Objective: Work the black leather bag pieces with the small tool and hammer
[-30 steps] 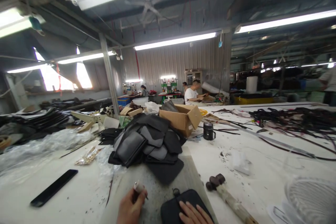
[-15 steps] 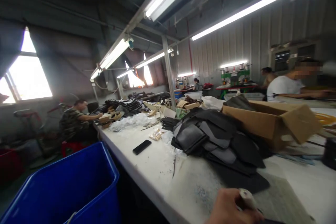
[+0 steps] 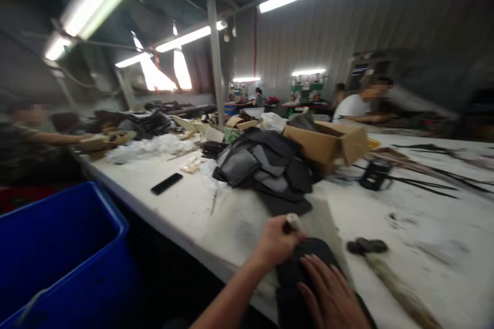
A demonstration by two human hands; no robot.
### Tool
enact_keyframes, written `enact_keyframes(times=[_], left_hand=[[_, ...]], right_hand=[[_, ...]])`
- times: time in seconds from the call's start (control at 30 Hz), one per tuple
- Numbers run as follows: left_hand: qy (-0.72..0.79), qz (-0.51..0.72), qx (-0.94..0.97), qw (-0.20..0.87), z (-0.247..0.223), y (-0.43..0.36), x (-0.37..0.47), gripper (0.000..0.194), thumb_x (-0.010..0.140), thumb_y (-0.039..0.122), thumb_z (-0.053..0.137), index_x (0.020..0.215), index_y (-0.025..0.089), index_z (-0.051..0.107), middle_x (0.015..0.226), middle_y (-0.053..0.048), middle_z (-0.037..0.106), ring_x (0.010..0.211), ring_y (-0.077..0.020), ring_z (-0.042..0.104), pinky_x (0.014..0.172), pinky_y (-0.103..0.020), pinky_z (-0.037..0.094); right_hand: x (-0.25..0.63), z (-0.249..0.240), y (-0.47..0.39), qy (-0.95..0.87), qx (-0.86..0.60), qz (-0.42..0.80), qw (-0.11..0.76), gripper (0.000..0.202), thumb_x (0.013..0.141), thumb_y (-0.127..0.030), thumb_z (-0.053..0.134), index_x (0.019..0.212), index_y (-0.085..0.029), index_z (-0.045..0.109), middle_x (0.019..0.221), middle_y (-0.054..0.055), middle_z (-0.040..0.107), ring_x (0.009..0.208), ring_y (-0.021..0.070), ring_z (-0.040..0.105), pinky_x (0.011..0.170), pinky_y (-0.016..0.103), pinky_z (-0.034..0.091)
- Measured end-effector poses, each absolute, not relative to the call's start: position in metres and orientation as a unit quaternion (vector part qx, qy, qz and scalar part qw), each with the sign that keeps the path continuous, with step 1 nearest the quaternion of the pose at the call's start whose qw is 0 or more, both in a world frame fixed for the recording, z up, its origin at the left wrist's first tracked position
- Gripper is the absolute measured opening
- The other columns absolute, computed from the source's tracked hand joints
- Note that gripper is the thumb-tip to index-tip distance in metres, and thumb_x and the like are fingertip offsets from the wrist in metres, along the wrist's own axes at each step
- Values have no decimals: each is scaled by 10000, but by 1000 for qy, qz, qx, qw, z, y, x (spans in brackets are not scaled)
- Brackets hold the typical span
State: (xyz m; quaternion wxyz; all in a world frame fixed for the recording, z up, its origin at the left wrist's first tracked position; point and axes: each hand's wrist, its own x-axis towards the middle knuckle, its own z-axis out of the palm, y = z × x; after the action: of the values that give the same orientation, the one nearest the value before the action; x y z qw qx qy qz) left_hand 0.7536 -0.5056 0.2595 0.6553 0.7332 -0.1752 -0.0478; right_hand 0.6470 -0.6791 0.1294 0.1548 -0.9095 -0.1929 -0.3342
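Both bare hands meet at a dark, flat black piece (image 3: pixel 289 293), which lies on a pale mat (image 3: pixel 229 223) at the near edge of a white worktop (image 3: pixel 181 218). Good handling here, in my judgement, means pressing the piece firmly enough that it cannot slide, with the flat fingers well away from the lower end of the pale handle (image 3: pixel 293 222). Holding that handle steady, and looking down at the contact spot, would help accuracy.

Curled closed, the left hand (image 3: pixel 277 243) grips the short pale handle at the far left edge of the piece; fingers and blur hide its lower end, so whether it touches the piece cannot be told. The right hand (image 3: pixel 328 293) is open, its fingers extended and slightly apart, lying palm down across the piece and grasping nothing.

Just right of the right hand lies a hammer (image 3: pixel 391 278) with a worn handle. Beyond the hands rises a heap of black and grey pieces (image 3: pixel 266 164), touching or close to an open cardboard box (image 3: pixel 314 146).
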Motion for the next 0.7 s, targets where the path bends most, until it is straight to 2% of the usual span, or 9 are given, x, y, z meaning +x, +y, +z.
enact_keyframes(times=[0.07,0.13,0.37,0.53,0.7], left_hand=[[-185,-48,728,658,255,-505,762,220,790,399,743,763,189,683,733,-10,661,719,-170,574,680,-283,432],[-192,-53,727,657,249,-504,770,235,839,412,726,834,178,714,793,-37,721,766,-194,638,704,-282,465],[-203,-59,748,629,237,-504,774,262,889,431,734,875,169,747,798,-32,737,762,-197,655,694,-274,478],[-198,-50,760,617,223,-506,781,241,909,409,719,901,172,763,852,-55,790,811,-222,708,705,-281,495],[-206,-32,784,585,218,-511,785,213,896,381,715,854,177,761,831,-40,784,809,-218,705,740,-294,490]], right_hand=[[638,153,-676,-142,-939,-290,116,501,1109,-424,572,1588,-279,574,1569,81,671,1442,336,640,1218,577,511],[636,167,-669,-115,-956,-248,109,449,1131,-389,555,1551,-237,597,1605,85,637,1501,325,586,1273,575,471],[630,182,-662,-98,-966,-192,145,453,1139,-320,525,1579,-222,562,1654,94,583,1567,308,508,1330,590,414],[631,183,-663,-94,-967,-184,149,449,1136,-322,531,1571,-217,570,1657,86,580,1569,307,502,1338,589,405],[632,179,-664,-96,-965,-197,147,452,1130,-320,551,1568,-212,573,1648,94,589,1552,311,523,1324,584,423]])
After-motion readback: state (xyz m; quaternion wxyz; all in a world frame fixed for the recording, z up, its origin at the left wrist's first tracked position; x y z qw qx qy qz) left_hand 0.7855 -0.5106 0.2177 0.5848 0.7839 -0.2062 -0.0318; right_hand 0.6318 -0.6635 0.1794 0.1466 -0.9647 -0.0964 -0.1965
